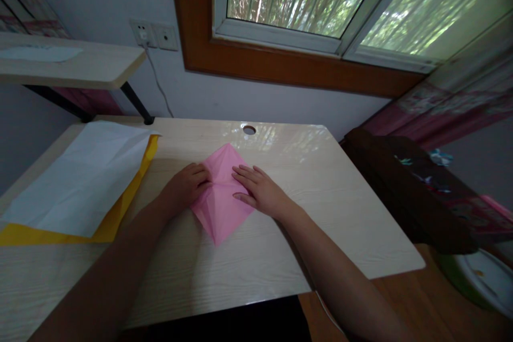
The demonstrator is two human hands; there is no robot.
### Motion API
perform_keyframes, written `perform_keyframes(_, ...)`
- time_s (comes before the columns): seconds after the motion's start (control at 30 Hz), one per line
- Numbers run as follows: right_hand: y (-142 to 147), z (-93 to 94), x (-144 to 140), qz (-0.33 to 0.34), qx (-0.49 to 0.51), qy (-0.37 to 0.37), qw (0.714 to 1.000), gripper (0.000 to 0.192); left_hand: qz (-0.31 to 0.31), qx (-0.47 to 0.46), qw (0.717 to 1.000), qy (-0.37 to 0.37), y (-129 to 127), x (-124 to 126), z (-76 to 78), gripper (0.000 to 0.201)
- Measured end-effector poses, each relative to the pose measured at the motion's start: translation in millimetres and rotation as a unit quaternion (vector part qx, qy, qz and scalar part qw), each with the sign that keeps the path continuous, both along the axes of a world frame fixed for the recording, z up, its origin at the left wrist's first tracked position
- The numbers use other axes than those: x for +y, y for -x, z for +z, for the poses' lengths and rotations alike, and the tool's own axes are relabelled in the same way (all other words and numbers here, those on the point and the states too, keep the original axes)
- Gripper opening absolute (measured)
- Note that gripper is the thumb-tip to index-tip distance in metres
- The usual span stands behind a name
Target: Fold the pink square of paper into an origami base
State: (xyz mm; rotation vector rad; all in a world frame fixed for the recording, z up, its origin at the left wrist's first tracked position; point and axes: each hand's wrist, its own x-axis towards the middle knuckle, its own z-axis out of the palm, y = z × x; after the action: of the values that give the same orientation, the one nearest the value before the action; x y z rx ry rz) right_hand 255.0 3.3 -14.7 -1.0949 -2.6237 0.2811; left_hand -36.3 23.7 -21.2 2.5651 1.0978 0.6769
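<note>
Pink paper (222,208) beneath open right hand (261,188), curled left hand (188,185) at edge, grip unclear; plug (144,39) in socket (139,26)

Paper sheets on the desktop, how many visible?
3: pink sheet under the left hand and right hand; white sheet off to the left; yellow sheet beneath the white one. More may be hidden underneath.

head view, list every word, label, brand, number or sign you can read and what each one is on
No readable text.
Pink paper, white sheet, yellow sheet: no lettering visible.
Paper on the shelf: faint marks, too blurred to read.
Wall sockets: too small to make out any markings.
</note>
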Motion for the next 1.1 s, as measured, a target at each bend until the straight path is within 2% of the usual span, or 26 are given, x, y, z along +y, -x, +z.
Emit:
perform_keyframes(0.2, 1.5, 0.9, 2.2, -0.003, 0.047, -0.009, 0.999, 0.053, -0.001, 0.018, 0.999, -0.029, -2.5, -2.0, -1.7, 0.011)
perform_keyframes(0.33, 1.9, 3.3, 3.9, -0.005, 0.094, -0.039, 0.995, 0.041, 0.019, 0.002, 0.998, -0.055, -4.1, -3.9, 0.3, 0.009)
perform_keyframes(0.47, 3.9, 2.4, 4.9, 0.011, 0.145, -0.026, 0.989, 0.033, 0.03, -0.025, 0.996, -0.076, -5.8, -4.8, 2.6, 0.009)
perform_keyframes(0.73, 7.6, -5.1, 3.9, 0.009, 0.191, -0.005, 0.982, 0.035, 0.019, -0.076, 0.995, -0.057, -9.9, -5.3, 3.6, 0.01)
perform_keyframes(0.93, 9.1, 1.6, 3.7, 0.013, 0.217, 0.01, 0.976, 0.027, 0.029, -0.117, 0.992, -0.049, -12.1, -6.5, 8.2, 0.009)
perform_keyframes(1.1, 10.8, 8.1, 2.5, 0.004, 0.213, 0.01, 0.977, 0.036, 0.045, -0.127, 0.99, -0.049, -13.3, -9.2, 13.6, 0.01)
